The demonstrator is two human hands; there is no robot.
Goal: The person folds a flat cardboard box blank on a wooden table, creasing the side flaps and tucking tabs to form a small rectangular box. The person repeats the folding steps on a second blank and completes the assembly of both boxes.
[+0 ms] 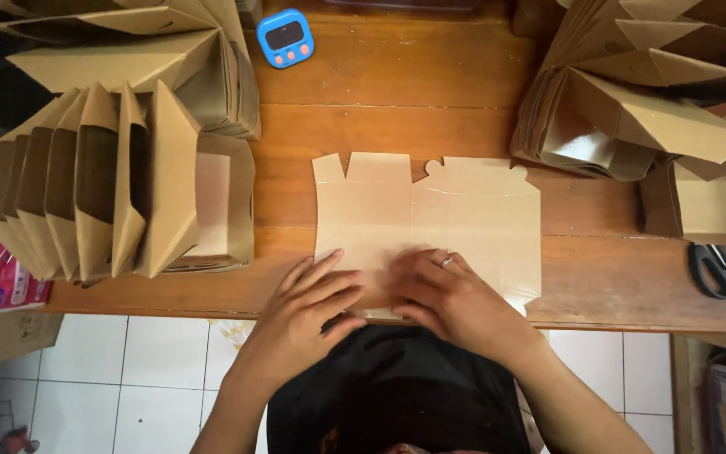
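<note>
Left hand (304, 307) and right hand (451, 294) press flat, fingers spread, on the blank (426, 223); uneven pressure could skew its crease

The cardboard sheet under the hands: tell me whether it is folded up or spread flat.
Spread flat. The cardboard sheet lies unfolded on the wooden table, both hands pressing its near edge.

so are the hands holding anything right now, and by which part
Nothing is lifted. Both the left hand and right hand press flat on the near edge of the flat cardboard box blank, which lies on the wooden table.
</note>
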